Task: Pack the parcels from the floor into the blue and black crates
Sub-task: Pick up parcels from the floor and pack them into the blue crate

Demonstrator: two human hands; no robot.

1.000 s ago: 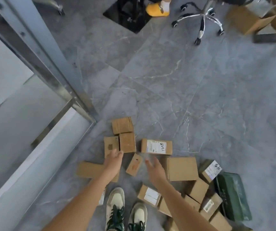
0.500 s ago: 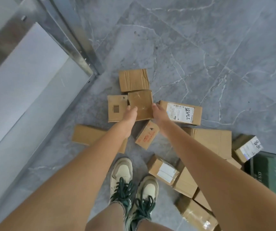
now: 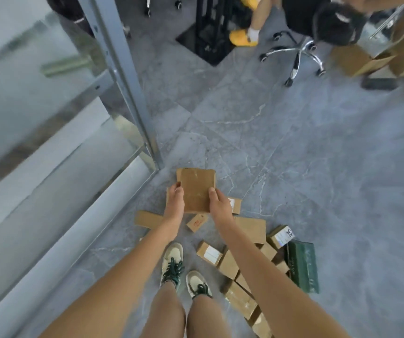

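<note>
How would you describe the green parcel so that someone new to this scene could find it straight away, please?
Start at the person's two shoes on the grey floor and follow the pile of cardboard boxes spreading to their right. At the far right edge of that pile lies the green parcel. It is the only dark green, soft-looking package; all its neighbours are brown cardboard.

Grey marble-tile floor (image 3: 318, 167); glass partition (image 3: 37, 93) with metal post (image 3: 122, 76); swivel-chair base (image 3: 296, 54); black stand (image 3: 210, 32).

Single head-worn wide-angle view, forward and steeply down at floor (image 3: 293, 147).
</note>
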